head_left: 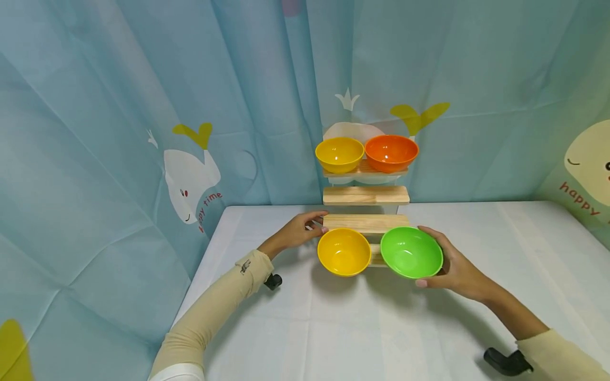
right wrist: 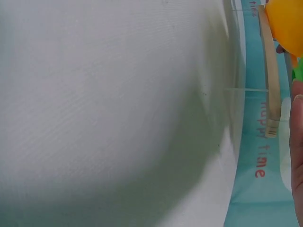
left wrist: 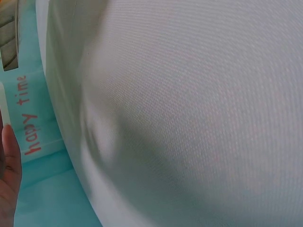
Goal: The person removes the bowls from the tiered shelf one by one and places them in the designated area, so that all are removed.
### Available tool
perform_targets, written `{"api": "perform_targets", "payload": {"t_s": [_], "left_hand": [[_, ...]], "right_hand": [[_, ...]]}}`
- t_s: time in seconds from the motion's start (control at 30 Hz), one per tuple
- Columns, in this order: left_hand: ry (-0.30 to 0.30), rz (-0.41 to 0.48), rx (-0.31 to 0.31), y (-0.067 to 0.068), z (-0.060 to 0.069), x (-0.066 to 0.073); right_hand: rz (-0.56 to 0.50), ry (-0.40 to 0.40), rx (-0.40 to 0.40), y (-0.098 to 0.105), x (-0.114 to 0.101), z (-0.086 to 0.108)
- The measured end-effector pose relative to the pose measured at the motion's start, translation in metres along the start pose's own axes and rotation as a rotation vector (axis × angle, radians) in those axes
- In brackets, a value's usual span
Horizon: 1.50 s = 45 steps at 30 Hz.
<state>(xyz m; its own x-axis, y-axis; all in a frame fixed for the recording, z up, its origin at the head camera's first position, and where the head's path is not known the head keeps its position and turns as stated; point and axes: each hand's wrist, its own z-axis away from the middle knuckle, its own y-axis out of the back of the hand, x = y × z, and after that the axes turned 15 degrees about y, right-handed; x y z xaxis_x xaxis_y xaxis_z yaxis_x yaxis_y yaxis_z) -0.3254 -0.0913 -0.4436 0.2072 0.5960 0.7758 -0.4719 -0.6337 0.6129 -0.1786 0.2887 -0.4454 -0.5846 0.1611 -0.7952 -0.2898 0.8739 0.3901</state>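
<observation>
A stepped wooden rack (head_left: 366, 196) has four tiers. My left hand (head_left: 297, 230) is at the left end of its third tier, with thumb and fingers around that end; the left wrist view shows part of the hand (left wrist: 10, 175) at the edge. On the lowest tier a yellow bowl (head_left: 344, 252) sits at the left. A green bowl (head_left: 411, 253) is at that tier's right, gripped at its right side by my right hand (head_left: 455, 270), thumb in front and fingers behind. The right wrist view catches the hand (right wrist: 297, 156) and the yellow bowl (right wrist: 288, 26).
The top tier carries another yellow bowl (head_left: 339, 155) and an orange bowl (head_left: 391, 153), side by side. A white cloth (head_left: 352, 328) covers the table. Behind the rack hangs a blue printed curtain (head_left: 267, 106). Black devices (head_left: 507, 362) are worn near the wrists.
</observation>
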Motion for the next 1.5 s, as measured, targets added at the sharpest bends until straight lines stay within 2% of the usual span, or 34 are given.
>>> {"api": "perform_targets", "payload": {"t_s": [0.37,0.53,0.9,1.1,1.5], "left_hand": [[0.010,-0.021,0.002,0.000,-0.001,0.000],[0.015,-0.028,0.003,0.001,0.000,0.002],[0.021,-0.021,-0.004,0.002,0.000,0.003],[0.019,-0.022,-0.006,0.002,0.001,0.003],[0.021,-0.034,-0.008,0.002,0.001,0.004]], "right_hand": [[-0.056,0.022,-0.028,0.004,-0.010,0.004],[-0.093,0.036,-0.075,0.004,-0.013,0.005],[-0.135,-0.017,-0.155,0.002,-0.017,0.012],[-0.186,0.014,-0.221,0.000,-0.019,0.015],[-0.237,0.003,-0.276,-0.012,-0.022,0.020]]}}
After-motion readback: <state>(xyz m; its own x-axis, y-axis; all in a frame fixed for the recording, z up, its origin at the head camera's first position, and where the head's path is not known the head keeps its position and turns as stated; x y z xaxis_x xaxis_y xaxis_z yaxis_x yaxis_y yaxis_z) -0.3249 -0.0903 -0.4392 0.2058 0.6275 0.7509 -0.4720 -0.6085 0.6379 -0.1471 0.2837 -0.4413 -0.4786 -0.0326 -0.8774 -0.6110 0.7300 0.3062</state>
